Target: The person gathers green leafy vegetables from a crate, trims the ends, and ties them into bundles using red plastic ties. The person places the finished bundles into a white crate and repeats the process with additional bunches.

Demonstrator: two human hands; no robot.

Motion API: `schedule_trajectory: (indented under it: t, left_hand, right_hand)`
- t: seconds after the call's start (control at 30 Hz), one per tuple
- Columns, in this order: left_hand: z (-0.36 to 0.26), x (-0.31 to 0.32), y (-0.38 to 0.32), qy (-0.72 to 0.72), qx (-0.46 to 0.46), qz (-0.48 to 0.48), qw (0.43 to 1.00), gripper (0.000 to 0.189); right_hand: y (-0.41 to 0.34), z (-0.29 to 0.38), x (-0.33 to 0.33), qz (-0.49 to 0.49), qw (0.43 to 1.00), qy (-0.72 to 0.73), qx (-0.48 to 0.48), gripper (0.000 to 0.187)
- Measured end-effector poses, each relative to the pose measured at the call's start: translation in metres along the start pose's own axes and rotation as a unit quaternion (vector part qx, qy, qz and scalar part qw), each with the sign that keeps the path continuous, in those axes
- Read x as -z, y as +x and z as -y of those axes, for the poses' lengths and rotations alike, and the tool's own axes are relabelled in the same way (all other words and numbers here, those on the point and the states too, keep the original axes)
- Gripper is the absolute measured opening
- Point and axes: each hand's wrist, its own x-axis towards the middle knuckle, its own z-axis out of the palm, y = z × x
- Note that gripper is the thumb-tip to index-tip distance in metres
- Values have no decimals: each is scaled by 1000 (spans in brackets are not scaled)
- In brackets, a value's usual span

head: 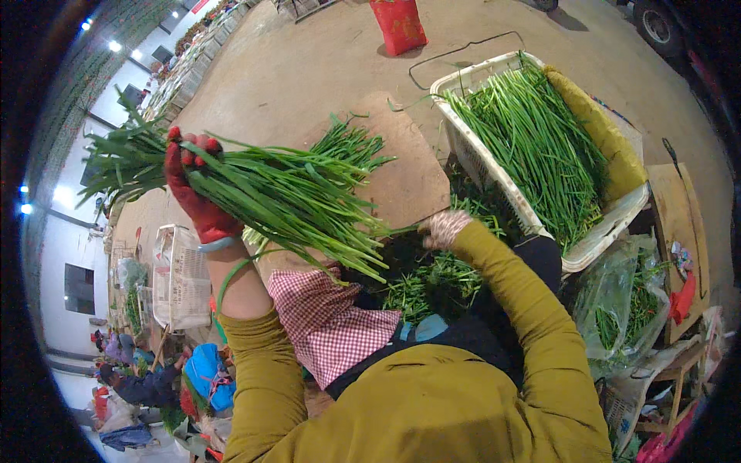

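My left hand (200, 185), in a red coated glove, is closed around a large bunch of long green leafy stalks (295, 197) that look like garlic chives. Their pale cut ends point right, and the leafy tips spread out left past my fingers. One loose blade hangs down along my left forearm. My right hand (446, 228), in a light patterned glove, is blurred beside the edge of a wooden board (405, 168). Whether its fingers pinch a thin blade there, I cannot tell. More of the greens (350, 142) lie on the board behind the held bunch.
A white plastic crate (492, 168) full of the same greens stands at the right, a yellow cloth (602, 133) along its far side. Trimmings (428, 283) lie below my right hand. A clear plastic bag (619, 307) holds more trimmings. Another person (142, 382) is at the lower left.
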Motion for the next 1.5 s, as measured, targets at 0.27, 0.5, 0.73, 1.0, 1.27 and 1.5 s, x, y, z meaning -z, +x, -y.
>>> schedule_trajectory:
  t: [0.27,0.5,0.73,1.0,1.27,1.5]
  left_hand:
    - [58,-39,-9,279,40,-4,959,33]
    - [94,-86,-39,284,-5,-19,959,30]
    - [38,-64,-23,266,199,125,935,43]
    - [41,-3,-83,147,193,-111,964,37]
    - [-33,27,-141,230,71,-269,932,33]
    - [-85,71,-167,263,9,-324,909,35]
  right_hand:
    - [-2,73,86,-333,893,217,210,82]
    - [58,116,130,-335,783,423,309,72]
    - [25,96,179,-32,946,277,168,52]
    - [27,112,50,-158,911,306,226,92]
    - [29,78,-119,130,904,396,92,72]
    - [45,1,-107,48,990,-130,24,37]
